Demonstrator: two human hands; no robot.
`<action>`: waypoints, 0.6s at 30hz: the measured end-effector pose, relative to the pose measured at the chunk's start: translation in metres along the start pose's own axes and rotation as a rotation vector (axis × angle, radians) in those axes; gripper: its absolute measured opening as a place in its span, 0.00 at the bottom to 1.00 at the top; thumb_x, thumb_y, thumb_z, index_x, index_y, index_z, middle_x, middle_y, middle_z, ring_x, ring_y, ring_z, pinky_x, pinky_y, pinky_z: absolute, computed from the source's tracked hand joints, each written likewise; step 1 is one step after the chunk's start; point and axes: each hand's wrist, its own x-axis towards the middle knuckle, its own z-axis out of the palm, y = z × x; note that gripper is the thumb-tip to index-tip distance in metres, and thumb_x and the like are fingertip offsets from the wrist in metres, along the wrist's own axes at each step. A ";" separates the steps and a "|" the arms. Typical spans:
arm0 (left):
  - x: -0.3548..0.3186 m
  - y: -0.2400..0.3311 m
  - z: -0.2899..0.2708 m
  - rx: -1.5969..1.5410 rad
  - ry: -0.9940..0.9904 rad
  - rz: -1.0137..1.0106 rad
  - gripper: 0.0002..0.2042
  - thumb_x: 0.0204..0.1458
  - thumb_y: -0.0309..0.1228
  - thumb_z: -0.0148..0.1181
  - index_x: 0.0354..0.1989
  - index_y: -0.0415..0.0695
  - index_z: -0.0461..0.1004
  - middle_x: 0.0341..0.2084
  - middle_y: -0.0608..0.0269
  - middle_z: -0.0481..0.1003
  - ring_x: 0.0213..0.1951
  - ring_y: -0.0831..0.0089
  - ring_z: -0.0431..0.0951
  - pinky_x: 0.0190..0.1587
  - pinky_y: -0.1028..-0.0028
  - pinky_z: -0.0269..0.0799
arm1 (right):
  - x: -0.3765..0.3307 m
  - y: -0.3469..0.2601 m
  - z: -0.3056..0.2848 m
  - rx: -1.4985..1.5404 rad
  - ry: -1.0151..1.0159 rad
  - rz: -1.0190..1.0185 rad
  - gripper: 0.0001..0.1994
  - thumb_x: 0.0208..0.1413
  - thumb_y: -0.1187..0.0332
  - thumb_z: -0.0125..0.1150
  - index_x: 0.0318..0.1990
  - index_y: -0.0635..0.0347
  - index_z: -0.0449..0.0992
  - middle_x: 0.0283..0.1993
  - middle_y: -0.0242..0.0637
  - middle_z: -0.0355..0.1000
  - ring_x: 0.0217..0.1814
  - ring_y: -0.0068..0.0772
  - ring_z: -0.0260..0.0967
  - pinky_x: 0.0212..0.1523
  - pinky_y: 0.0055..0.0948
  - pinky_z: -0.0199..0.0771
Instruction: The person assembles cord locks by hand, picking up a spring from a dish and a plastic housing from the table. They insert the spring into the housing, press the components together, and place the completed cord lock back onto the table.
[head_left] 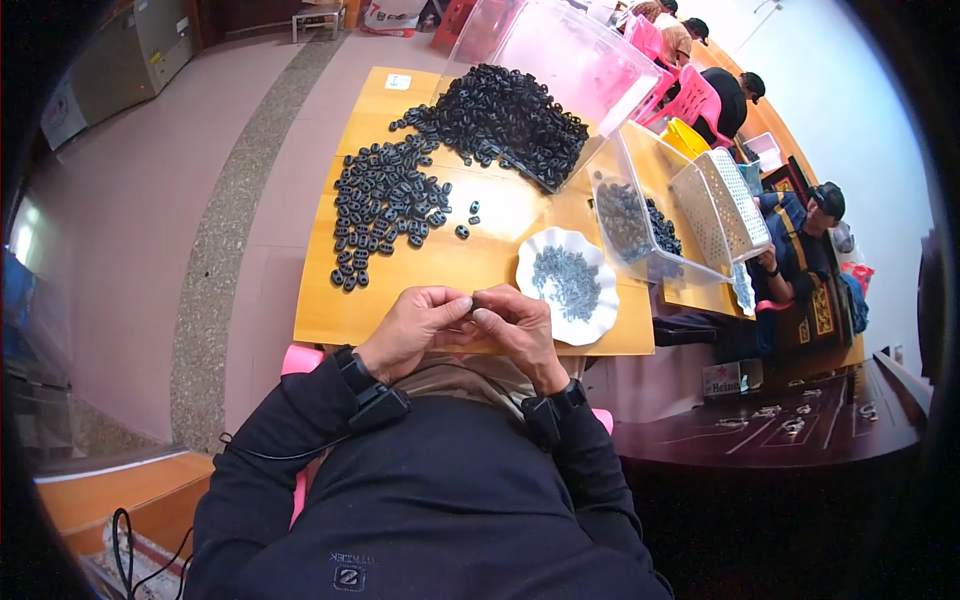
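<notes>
My left hand [427,322] and my right hand [517,330] meet over the near edge of the wooden table [500,228]. Between their fingertips and thumbs they pinch one small dark piece [474,305], mostly covered, so its kind cannot be made out. Just right of my right hand lies a white scalloped plate [527,268] with a heap of tiny grey pieces [567,283]. Beyond my left hand are many loose black oval pieces with two holes [385,205]. Three similar ones [473,220] lie apart, nearer the middle.
A clear bin [590,75] lies tipped at the table's far side, a big black heap [510,120] spilling from it. Right of the plate stands another clear bin [685,262] with black pieces, beside a white perforated basket [722,205]. A co-worker [805,240] sits at the right.
</notes>
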 end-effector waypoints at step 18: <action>0.001 -0.004 -0.001 0.023 -0.057 -0.097 0.16 0.63 0.37 0.47 0.44 0.34 0.73 0.37 0.57 0.77 0.39 0.71 0.78 0.43 0.68 0.79 | -0.001 0.001 -0.005 -0.022 0.015 0.000 0.04 0.58 0.75 0.58 0.34 0.68 0.74 0.33 0.30 0.69 0.33 0.16 0.66 0.33 0.17 0.69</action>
